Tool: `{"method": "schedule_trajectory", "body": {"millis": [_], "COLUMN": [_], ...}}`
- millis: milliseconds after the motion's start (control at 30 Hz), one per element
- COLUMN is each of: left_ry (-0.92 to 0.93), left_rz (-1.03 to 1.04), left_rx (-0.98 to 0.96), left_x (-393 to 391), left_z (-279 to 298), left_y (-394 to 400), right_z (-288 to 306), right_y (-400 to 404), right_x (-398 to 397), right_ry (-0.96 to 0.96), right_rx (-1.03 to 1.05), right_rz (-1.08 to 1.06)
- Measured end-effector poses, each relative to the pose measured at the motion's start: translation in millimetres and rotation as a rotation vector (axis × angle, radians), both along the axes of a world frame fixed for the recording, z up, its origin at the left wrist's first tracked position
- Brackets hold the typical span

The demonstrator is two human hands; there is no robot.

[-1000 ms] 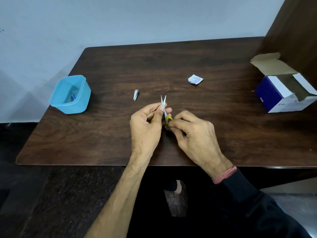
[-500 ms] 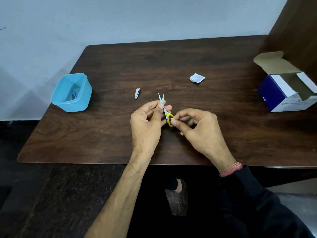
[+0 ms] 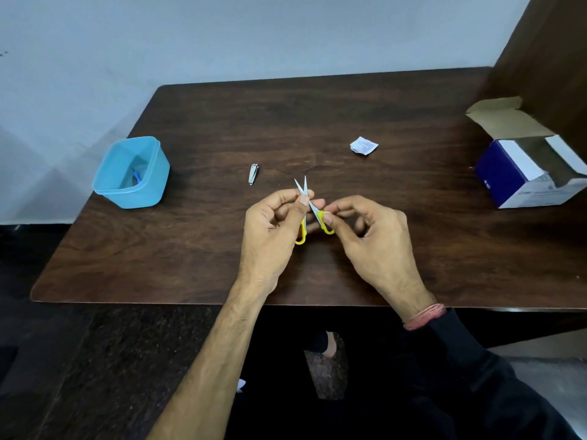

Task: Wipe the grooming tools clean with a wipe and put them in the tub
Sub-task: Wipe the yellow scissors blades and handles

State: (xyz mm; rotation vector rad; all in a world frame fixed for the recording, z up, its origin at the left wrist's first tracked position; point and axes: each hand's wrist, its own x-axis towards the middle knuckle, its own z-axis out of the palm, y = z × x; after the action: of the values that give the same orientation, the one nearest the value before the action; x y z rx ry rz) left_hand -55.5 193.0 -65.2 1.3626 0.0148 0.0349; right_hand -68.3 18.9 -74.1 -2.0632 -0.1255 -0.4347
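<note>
Blades had spread wider — left hand [image 3: 273,227] and right hand [image 3: 365,233] each pinched the scissors [image 3: 305,198] mid-table, wiping apparently unfinished.

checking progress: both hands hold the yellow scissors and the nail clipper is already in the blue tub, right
Not quite. In the head view the nail clipper lies on the table, right of the blue tub, not in it. Both hands, left and right, do hold the yellow scissors.

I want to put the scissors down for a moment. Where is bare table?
Bare wood lies between the torn wipe packet and the open box, and along the table's far edge. It is crowded around the hands and the nail clipper.
</note>
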Motion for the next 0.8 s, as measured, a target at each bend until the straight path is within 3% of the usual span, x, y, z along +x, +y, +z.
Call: {"method": "schedule_trajectory", "body": {"millis": [233,367,633,800], "left_ry": [-0.019,-0.024,-0.018,-0.015], "left_rz": [-0.008,0.028,0.049,0.053], "left_rx": [0.011,-0.018,0.007,0.076], "left_x": [0.1,-1.6,-1.7,-1.8], "left_z": [-0.7,0.0,0.6,1.6], "left_y": [0.4,-0.4,0.9,-2.2], "right_z": [-1.2,-0.4,-4.6,-0.9], "right_y": [0.0,3.2,1.9,5.7], "right_x": [2.1,-0.1,2.3,-5.8], "right_ry": [-0.015,-0.051,-0.136,-0.204], "right_rx": [0.025,-0.064,-0.204,-0.287], "right_rz": [-0.058,-0.131,-0.022,-0.06]}}
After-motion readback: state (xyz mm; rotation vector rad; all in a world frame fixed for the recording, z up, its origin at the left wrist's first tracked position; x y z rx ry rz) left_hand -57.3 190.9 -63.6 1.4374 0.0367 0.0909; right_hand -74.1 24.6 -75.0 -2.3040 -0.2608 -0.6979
